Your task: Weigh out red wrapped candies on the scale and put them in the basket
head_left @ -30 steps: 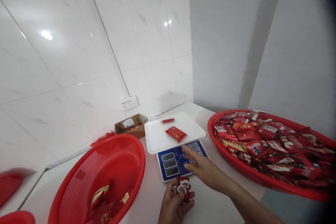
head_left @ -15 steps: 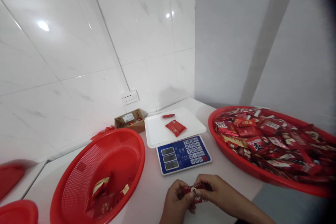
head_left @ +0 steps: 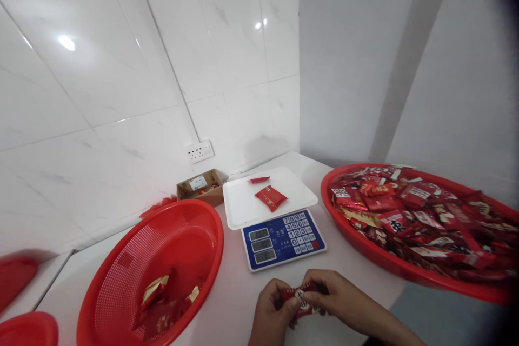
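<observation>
Between my two hands, in front of the scale, is a small dark red packet (head_left: 300, 299) with white print. My left hand (head_left: 272, 305) pinches its left end, and my right hand (head_left: 330, 294) grips its right end, with both thumbs on top. Just beyond them stands a white scale with a blue keypad panel (head_left: 286, 239). On its white tray (head_left: 239, 200) lie a flat red packet (head_left: 271, 198) and a thinner red one (head_left: 258, 179). The digits on the displays are too blurred to read.
A red basket (head_left: 97, 275) at the left holds several red and gold packets. A wide red basket (head_left: 365, 246) at the right is heaped with red packets. Behind the left basket sits a cardboard box (head_left: 213, 196), below a wall socket (head_left: 200, 151).
The packet in my hands has tilted slightly, so more of its white print shows. Both hands keep their hold, nearly in the same place.
</observation>
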`<state>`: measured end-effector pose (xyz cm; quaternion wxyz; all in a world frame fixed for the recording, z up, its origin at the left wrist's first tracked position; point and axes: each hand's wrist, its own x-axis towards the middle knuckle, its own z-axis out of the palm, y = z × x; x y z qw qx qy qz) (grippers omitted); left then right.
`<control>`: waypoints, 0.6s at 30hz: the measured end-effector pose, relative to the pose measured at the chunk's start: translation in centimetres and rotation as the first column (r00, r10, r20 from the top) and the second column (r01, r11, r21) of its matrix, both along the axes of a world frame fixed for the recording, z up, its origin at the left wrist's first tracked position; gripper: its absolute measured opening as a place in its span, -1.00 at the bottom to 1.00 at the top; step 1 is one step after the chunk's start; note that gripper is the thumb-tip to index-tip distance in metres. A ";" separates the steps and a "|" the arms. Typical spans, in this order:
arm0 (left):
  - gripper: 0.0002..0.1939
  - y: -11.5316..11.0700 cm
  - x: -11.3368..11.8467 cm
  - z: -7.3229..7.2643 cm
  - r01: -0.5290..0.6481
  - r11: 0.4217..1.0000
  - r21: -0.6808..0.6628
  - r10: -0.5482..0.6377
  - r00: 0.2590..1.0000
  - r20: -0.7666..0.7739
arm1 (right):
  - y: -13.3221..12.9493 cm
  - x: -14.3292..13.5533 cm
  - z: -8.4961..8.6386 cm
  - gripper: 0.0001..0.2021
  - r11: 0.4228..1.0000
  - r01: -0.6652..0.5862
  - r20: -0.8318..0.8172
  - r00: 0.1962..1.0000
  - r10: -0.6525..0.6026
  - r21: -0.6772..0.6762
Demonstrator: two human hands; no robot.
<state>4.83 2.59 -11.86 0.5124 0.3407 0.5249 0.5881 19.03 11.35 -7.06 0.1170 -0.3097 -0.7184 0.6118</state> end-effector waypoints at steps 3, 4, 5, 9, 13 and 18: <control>-0.54 0.0 -0.3 0.4 -0.085 0.996 0.009 0.084 0.996 0.039 | 0.7 -0.3 0.8 -0.79 1.000 0.015 -0.018 1.000 -0.014 0.024; -0.54 0.0 -0.5 0.5 -0.119 0.993 0.007 0.119 0.991 0.061 | 1.0 -0.5 1.2 -0.77 0.999 0.031 -0.032 0.999 -0.030 0.034; -0.54 0.0 -0.6 0.5 -0.148 0.989 0.001 0.148 0.986 0.083 | 1.4 -0.6 1.6 -0.75 0.998 0.054 -0.052 0.997 -0.052 0.042; -0.55 0.1 -1.0 0.5 -0.177 0.984 -0.026 0.179 0.976 0.122 | 3.1 -1.5 3.3 -0.69 0.981 0.182 -0.146 0.974 -0.172 0.058; -0.55 0.1 -0.9 0.5 -0.140 0.989 -0.038 0.143 0.985 0.096 | 4.5 -2.7 4.3 -0.67 0.961 0.270 -0.222 0.942 -0.253 0.051; -0.54 0.1 -0.9 0.3 -0.130 0.991 -0.042 0.133 0.989 0.068 | 5.9 -5.4 6.1 -0.68 0.946 0.319 -0.268 0.918 -0.293 0.058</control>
